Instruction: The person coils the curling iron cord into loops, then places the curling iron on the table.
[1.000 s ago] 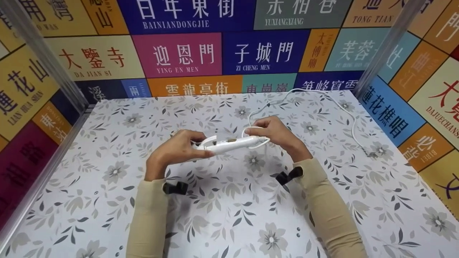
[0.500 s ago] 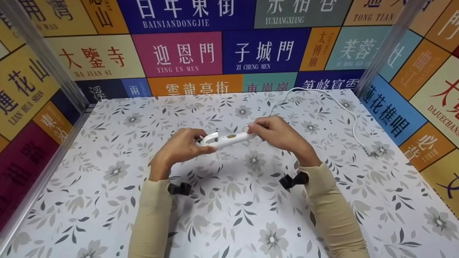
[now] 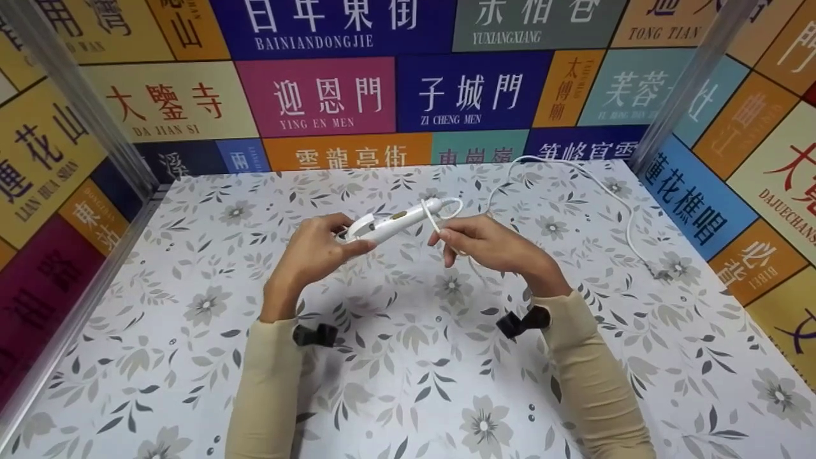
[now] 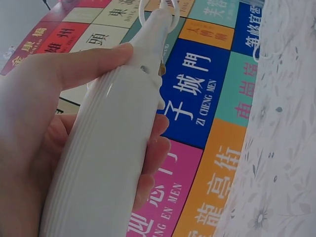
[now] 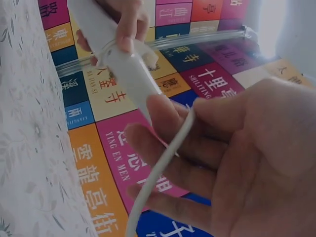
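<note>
White handheld appliance (image 3: 398,223) was held over the bench (image 3: 408,389), well in from both side edges. Left hand (image 3: 315,252) wrapped round its wide end; right hand (image 5: 247,143) pinched the cord (image 5: 163,160) between thumb and index finger. Cord trailed to the far edge, by the printed wall (image 3: 315,95); plug (image 3: 663,275) lay near the right edge. Wide bench space flanked both sleeves (image 3: 262,382).
</note>
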The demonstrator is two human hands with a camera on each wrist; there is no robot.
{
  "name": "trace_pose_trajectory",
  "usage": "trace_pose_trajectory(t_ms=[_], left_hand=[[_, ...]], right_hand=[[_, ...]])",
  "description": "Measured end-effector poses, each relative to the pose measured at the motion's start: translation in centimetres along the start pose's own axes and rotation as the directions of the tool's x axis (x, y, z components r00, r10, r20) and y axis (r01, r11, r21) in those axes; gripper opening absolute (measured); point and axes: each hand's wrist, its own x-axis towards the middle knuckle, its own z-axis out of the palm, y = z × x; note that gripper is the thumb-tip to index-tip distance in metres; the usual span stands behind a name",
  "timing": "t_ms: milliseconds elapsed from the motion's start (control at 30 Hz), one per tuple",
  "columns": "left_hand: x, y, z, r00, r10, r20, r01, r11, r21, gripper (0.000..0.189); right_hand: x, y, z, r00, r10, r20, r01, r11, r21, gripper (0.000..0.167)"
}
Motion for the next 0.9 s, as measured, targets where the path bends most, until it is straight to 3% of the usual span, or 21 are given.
trace_pose_trajectory(t_ms=[167,333,533,667,900], left_hand=[[-0.1,0.3,-0.3,1.0,0.012,0.008,-0.011,0.998,-0.063,0.041],[-0.3,0.4,-0.5,0.999,0.044,0.028,-0.04,0.993,-0.107,0.039],[-0.4,0.6,-0.5,0.997,0.048,0.067,-0.04,0.992,-0.119,0.039],[-0.4,0.7,-0.2,0.991,0.083,0.107,-0.069,0.99,-0.126,0.037],[-0.3,0.5,0.6,0.974,0.167,0.15,-0.152,0.983,-0.106,0.03]], right_hand=[[0.3,2.0,-0.5,0.992,-0.029,0.125,0.02,0.997,0.076,0.035],[0.7,4.0,-1.1,0.992,0.059,0.113,-0.064,0.997,0.038,0.035],[0.8,5.7,-1.6,0.987,0.163,0.003,-0.163,0.987,-0.002,0.028],[0.8,6.1,-1.7,0.957,0.247,-0.152,-0.25,0.968,-0.002,0.03],[0.8,5.8,-2.1,0.935,0.178,-0.307,-0.159,0.983,0.087,0.017]])
